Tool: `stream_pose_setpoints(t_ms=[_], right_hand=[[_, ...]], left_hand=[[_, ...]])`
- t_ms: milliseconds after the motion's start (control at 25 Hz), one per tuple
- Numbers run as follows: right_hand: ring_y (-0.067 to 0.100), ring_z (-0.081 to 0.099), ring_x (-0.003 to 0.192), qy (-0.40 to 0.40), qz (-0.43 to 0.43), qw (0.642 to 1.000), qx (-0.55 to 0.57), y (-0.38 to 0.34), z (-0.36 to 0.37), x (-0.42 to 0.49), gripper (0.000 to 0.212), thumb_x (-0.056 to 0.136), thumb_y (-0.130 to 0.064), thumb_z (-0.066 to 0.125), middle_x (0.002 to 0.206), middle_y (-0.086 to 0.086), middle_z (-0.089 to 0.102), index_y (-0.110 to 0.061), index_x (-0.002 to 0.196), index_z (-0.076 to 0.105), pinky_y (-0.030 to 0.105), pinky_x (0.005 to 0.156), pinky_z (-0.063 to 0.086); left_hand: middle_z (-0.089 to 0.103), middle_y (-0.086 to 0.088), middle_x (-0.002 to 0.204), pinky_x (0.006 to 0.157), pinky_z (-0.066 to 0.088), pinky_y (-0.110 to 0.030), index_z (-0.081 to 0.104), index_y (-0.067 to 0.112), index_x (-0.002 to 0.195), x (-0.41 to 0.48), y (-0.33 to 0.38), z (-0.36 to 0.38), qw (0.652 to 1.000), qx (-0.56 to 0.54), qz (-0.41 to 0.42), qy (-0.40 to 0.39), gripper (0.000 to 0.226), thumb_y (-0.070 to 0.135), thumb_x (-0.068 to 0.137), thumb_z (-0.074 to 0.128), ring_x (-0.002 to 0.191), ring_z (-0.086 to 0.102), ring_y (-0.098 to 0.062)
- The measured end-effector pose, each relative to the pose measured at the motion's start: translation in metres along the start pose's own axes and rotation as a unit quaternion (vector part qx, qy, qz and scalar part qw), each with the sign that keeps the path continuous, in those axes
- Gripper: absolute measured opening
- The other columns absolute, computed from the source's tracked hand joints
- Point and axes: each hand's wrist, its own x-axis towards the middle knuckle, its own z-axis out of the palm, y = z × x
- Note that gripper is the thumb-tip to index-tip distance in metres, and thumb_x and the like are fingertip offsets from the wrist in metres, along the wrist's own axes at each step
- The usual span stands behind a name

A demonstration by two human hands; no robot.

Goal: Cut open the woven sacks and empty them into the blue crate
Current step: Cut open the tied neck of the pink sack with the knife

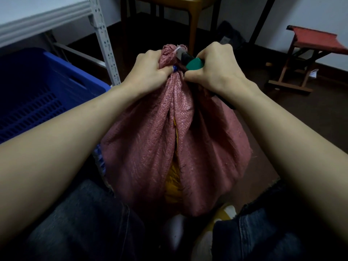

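A pink woven sack (150, 147) stands upright between my knees, its neck gathered and tied with a blue tie (175, 68). My left hand (148, 66) grips the bunched neck just above the tie. My right hand (214, 70) grips a green-handled utility knife (194, 64), whose blade lies against the right side of the neck. Something yellow (172, 179) shows through a gap in the sack's front fold. The blue crate (37, 95) sits on the floor to my left; what I see of its slotted inside holds nothing.
A white metal shelf post (105, 38) rises behind the crate. A wooden chair (188, 8) stands straight ahead and a small red stool (308, 57) at the far right. Brown cardboard (259, 166) lies on the floor under the sack.
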Motion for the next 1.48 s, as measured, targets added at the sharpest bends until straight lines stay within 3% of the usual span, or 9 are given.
stream_pose_setpoints(t_ms=[160,280,480,760,960,1120,1320,1480], right_hand=[[0.025,0.057,0.073,-0.013,0.003,1.000,-0.022,0.000,-0.004,-0.007,0.024,0.071,-0.028,0.072,0.078,0.011,0.053,-0.008,0.081,0.064,0.026,0.059,0.038],[0.029,0.062,0.078,-0.017,0.006,0.999,-0.028,0.000,-0.005,-0.009,0.028,0.072,-0.027,0.072,0.083,0.012,0.056,-0.005,0.088,0.065,0.027,0.059,0.041],[0.032,0.064,0.082,-0.024,0.009,0.999,-0.043,0.001,-0.006,-0.011,0.028,0.072,-0.027,0.073,0.087,0.012,0.055,-0.007,0.090,0.063,0.029,0.061,0.044],[0.029,0.061,0.080,-0.023,0.010,0.998,-0.051,0.003,-0.005,-0.012,0.037,0.073,-0.027,0.074,0.087,0.011,0.053,-0.005,0.100,0.064,0.031,0.063,0.047],[0.032,0.062,0.094,-0.003,0.027,0.999,-0.041,0.004,-0.006,-0.005,0.039,0.072,-0.028,0.074,0.092,0.010,0.051,-0.004,0.102,0.065,0.028,0.066,0.040],[0.033,0.061,0.100,-0.009,0.034,0.999,-0.033,0.001,0.000,0.001,0.043,0.070,-0.030,0.075,0.103,0.015,0.057,-0.005,0.104,0.063,0.032,0.070,0.044],[0.032,0.060,0.101,-0.017,0.033,0.999,-0.033,0.000,0.001,0.002,0.042,0.072,-0.028,0.075,0.097,0.010,0.051,-0.006,0.106,0.063,0.031,0.070,0.044],[0.033,0.062,0.096,-0.030,0.032,0.998,-0.038,0.000,-0.001,0.000,0.038,0.071,-0.027,0.074,0.093,0.011,0.053,-0.006,0.101,0.064,0.029,0.066,0.041]], left_hand=[[0.056,-0.002,0.082,0.066,0.029,-0.014,0.064,0.004,0.098,-0.003,-0.001,-0.003,1.000,0.004,0.029,0.008,0.017,0.016,0.088,0.056,0.082,0.052,-0.013],[0.055,0.001,0.081,0.066,0.028,-0.013,0.064,0.006,0.100,-0.004,-0.001,-0.003,0.999,0.010,0.040,0.011,0.017,0.014,0.088,0.055,0.082,0.050,-0.011],[0.054,0.000,0.083,0.072,0.031,-0.019,0.064,0.008,0.103,-0.003,-0.003,0.000,0.999,0.031,0.041,0.005,0.020,0.018,0.088,0.055,0.093,0.057,-0.026],[0.053,-0.002,0.081,0.071,0.032,-0.021,0.063,0.005,0.101,-0.004,-0.004,0.004,0.998,0.041,0.039,0.003,0.021,0.019,0.088,0.054,0.094,0.058,-0.029],[0.060,-0.008,0.084,0.067,0.031,-0.018,0.063,0.002,0.095,-0.004,0.004,0.010,0.999,0.021,0.034,0.012,0.021,0.019,0.088,0.055,0.091,0.059,-0.027],[0.064,-0.021,0.089,0.070,0.035,-0.030,0.061,-0.007,0.091,-0.003,0.003,0.010,0.998,0.046,0.030,0.015,0.028,0.021,0.088,0.054,0.089,0.059,-0.033],[0.061,-0.027,0.088,0.062,0.026,-0.027,0.053,-0.004,0.080,-0.005,0.003,0.009,0.996,0.076,0.037,0.010,0.026,0.020,0.089,0.052,0.087,0.056,-0.038],[0.061,-0.026,0.090,0.066,0.030,-0.028,0.054,-0.003,0.084,-0.004,-0.003,0.007,0.994,0.087,0.063,-0.012,0.023,0.019,0.090,0.051,0.088,0.056,-0.038]])
